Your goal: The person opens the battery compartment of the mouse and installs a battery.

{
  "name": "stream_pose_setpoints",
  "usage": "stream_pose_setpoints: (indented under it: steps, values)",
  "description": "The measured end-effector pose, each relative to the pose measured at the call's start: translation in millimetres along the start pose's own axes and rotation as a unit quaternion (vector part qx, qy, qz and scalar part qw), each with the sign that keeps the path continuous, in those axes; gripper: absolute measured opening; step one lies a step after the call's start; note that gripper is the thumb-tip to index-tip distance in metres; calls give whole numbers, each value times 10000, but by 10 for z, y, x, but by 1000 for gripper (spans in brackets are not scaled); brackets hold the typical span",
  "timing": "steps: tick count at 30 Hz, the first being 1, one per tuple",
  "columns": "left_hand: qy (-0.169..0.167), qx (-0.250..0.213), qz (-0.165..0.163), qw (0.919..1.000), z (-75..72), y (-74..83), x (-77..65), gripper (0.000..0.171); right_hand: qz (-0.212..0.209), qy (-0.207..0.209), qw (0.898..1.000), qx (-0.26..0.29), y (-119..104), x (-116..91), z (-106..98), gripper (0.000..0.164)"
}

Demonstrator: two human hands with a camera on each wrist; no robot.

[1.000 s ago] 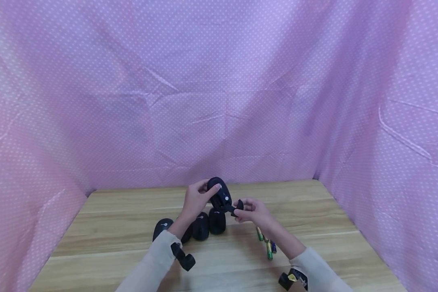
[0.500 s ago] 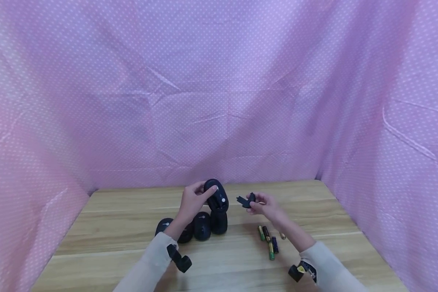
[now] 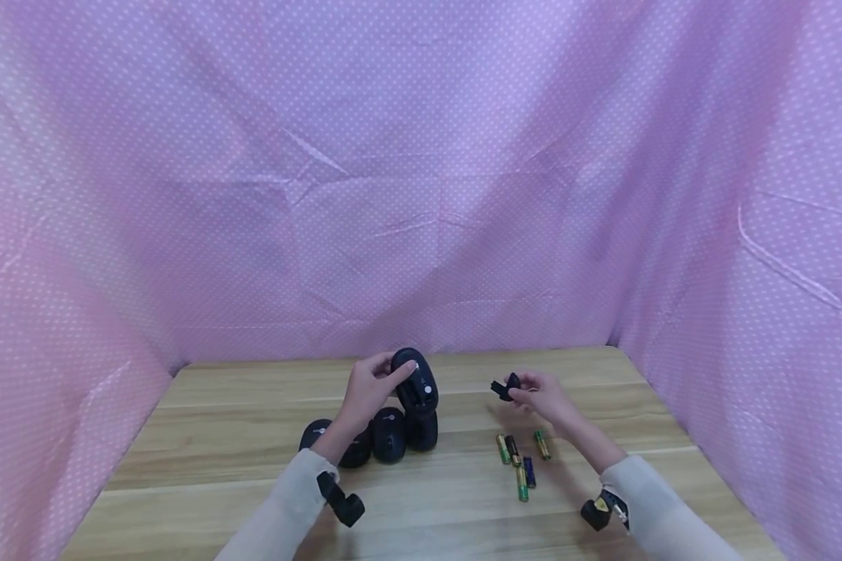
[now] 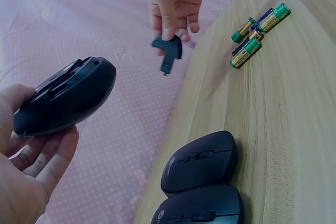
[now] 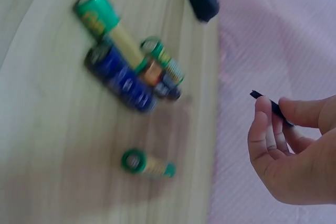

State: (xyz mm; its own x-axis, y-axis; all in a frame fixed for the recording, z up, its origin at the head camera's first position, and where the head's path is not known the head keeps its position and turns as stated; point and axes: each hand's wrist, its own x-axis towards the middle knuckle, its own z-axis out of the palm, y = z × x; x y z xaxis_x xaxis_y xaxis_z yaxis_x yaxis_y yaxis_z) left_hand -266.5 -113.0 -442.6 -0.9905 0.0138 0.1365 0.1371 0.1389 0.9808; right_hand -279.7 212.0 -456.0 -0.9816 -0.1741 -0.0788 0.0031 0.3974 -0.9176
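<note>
My left hand point(image 3: 369, 389) grips a black computer mouse point(image 3: 415, 382) above the table, its underside with the open battery bay turned up toward the head camera. In the left wrist view the thumb lies over that mouse point(image 4: 73, 95) and the fingers support it from below. Over to the right, my right hand point(image 3: 542, 396) pinches a small black battery cover point(image 4: 169, 53) with a narrow tab, apart from the mouse. Several batteries point(image 3: 522, 481) lie loose on the wood below the right hand, green-gold, dark and blue ones among them.
More black mice point(image 3: 389, 435) stand in a row on the wooden table point(image 3: 238, 483), partly behind my left forearm. A pink dotted cloth point(image 3: 421, 195) hangs behind the table and along its sides.
The battery cover has come away from the mouse, and my right hand has carried it to the right. The left hand holds the mouse nearly still. One battery behind the right arm has come into view.
</note>
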Motion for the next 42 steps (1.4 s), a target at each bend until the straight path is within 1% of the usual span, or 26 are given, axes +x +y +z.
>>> stream_pose_setpoints:
  steps: [6, 11, 13, 15, 19, 22, 26, 29, 33, 37, 42]
  values:
    - [-114, -156, -55, 9998, 2, -2, 8, 33, 179, 137, 9995, -243, 173, 30, -132, 34]
    - [-178, -158, -62, 9997, -2, -22, 27, 33, 263, 241, 9981, -506, 318, 73, -199, 30]
    - [-248, -144, -39, 9996, -1, -24, 27, 33, 281, 240, 9982, -469, 381, 88, -233, 30]
    - [-345, -140, -8, 9993, 0, -22, 24, 33, 313, 193, 9988, -317, 441, 102, -274, 32]
    - [-489, -78, 25, 9988, 5, -26, 23, 34, 467, 140, 9986, -188, 524, 123, -334, 34]
    - [-576, -66, 50, 9983, 5, -31, 20, 35, 570, 138, 9980, -231, 559, 139, -354, 36]
    - [-703, -104, 140, 9974, 8, -41, 17, 35, 702, 123, 9974, -115, 581, 146, -364, 40]
    - [-767, -153, 239, 9967, 12, -49, 10, 35, 764, 122, 9970, 27, 588, 146, -364, 40]
    - [-788, -204, 276, 9963, 20, -51, -3, 34, 749, 115, 9971, 84, 610, 148, -366, 37]
    - [-780, -212, 273, 9964, 28, -41, -14, 34, 752, 156, 9970, -66, 647, 154, -366, 35]
    - [-815, -184, 291, 9961, 40, -27, -30, 32, 832, 380, 9952, -341, 689, 168, -357, 31]
